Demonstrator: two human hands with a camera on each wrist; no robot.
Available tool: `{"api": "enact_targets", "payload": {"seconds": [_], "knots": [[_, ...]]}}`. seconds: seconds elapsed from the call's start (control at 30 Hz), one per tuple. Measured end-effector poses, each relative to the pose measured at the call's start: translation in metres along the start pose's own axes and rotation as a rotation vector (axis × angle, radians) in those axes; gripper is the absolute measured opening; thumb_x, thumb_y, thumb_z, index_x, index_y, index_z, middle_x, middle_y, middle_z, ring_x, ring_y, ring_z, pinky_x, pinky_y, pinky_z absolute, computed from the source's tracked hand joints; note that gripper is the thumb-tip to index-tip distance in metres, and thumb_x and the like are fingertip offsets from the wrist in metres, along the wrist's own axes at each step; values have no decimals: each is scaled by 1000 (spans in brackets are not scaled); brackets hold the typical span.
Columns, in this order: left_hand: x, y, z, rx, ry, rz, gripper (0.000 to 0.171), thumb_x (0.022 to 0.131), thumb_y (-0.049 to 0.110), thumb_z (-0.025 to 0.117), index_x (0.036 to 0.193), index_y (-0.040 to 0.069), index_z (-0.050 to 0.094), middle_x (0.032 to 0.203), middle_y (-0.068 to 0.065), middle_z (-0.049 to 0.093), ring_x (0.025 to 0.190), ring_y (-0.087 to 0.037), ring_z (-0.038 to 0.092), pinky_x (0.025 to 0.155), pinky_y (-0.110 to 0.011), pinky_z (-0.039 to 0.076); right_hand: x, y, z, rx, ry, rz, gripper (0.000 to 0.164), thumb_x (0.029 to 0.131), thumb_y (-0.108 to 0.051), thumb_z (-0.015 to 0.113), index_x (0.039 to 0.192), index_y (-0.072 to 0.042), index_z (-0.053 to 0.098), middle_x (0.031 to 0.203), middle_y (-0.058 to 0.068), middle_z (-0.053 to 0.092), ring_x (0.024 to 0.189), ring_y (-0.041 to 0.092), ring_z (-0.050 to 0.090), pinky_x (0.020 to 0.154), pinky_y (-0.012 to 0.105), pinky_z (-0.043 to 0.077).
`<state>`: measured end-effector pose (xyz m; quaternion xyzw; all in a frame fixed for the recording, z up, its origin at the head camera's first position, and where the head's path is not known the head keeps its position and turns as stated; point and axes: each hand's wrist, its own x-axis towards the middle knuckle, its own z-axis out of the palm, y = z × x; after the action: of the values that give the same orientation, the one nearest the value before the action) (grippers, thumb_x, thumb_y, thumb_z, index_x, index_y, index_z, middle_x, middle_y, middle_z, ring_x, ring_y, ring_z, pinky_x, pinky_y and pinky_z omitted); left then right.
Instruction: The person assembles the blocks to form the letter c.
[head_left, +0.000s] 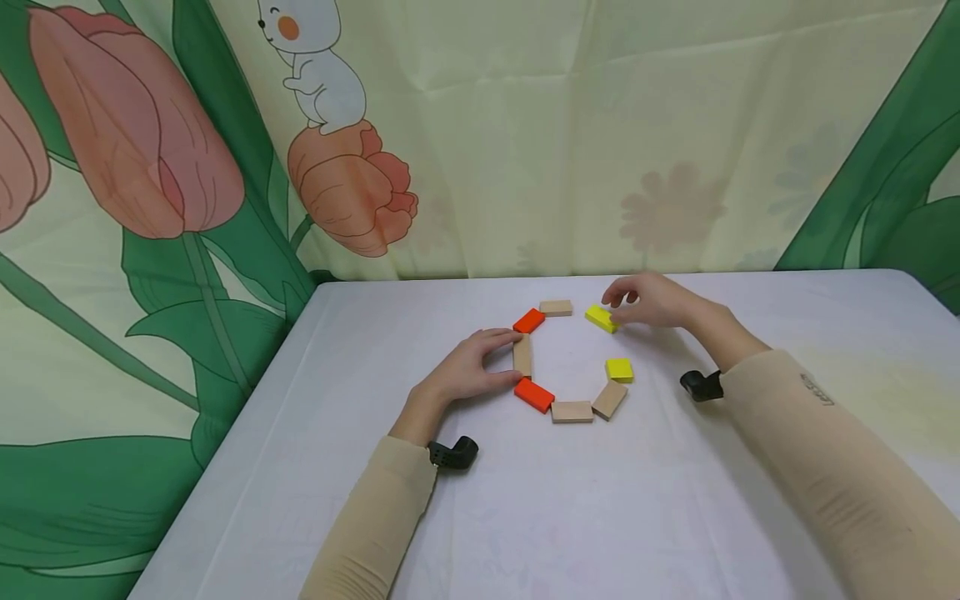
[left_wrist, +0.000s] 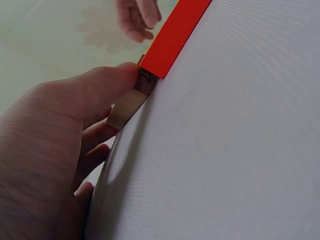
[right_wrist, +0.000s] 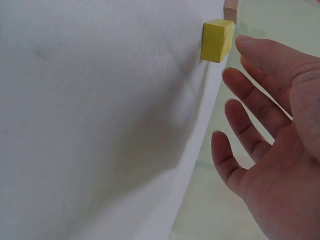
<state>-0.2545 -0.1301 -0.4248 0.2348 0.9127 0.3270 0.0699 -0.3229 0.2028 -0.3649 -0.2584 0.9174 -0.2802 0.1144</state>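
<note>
Wooden blocks lie on a white cloth in a broken ring. On the ring's left side, my left hand [head_left: 476, 364] spans a plain wooden block [head_left: 522, 357], forefinger at its far end and thumb at its near end. In the left wrist view that thumb sits right by the corner of a red block [left_wrist: 175, 40]. A second red block [head_left: 529, 321] adjoins the far end. My right hand [head_left: 652, 302] is beside a yellow block [head_left: 601, 318] at the far right of the ring. Its fingers are spread and loosely bent in the right wrist view, thumb tip close to a yellow block [right_wrist: 216, 41].
Another yellow block [head_left: 619, 370] and a tilted plain block [head_left: 610, 400] form the right side. One plain block [head_left: 572, 412] lies at the near side, another [head_left: 556, 308] at the far side. A printed curtain [head_left: 510, 150] hangs behind the table [head_left: 300, 500].
</note>
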Motion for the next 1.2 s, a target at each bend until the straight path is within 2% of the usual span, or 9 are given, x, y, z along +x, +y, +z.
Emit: {"api": "enact_targets", "payload": {"seconds": [0.13,0.27,0.57,0.83,1.2], "knots": [[0,-1,0,0,2,-4,63,90,37,75,148,23,54,152,0,46,141,-21,38,114,-47,34,-2,3,1,12,-3,24,29,91,-13,71,118,-3,67,112,13,64,104,32,57,73,38,51],[-1,-1,0,2,-6,-6,64,90,38,75,149,23,53,153,0,45,142,-21,37,114,-46,33,-4,4,3,20,-10,47,30,91,-14,71,120,-5,67,112,11,64,101,29,55,68,35,51],[-2,-2,0,4,1,0,63,90,37,75,148,23,54,153,-1,46,142,-22,37,114,-47,33,-6,5,8,2,-9,31,30,89,-12,75,117,-5,68,109,8,66,104,31,59,79,37,51],[-1,-2,1,-1,-1,-6,63,90,37,75,148,24,54,153,0,45,142,-21,37,114,-47,33,-6,4,11,11,-13,18,31,88,-12,77,116,-4,68,106,8,66,98,26,57,75,35,50],[0,-1,0,5,-4,-4,63,90,38,75,148,25,54,153,1,45,142,-20,37,114,-45,34,-5,3,11,-8,-3,33,28,88,-11,76,115,-6,68,108,6,66,101,27,55,80,38,49]]}}
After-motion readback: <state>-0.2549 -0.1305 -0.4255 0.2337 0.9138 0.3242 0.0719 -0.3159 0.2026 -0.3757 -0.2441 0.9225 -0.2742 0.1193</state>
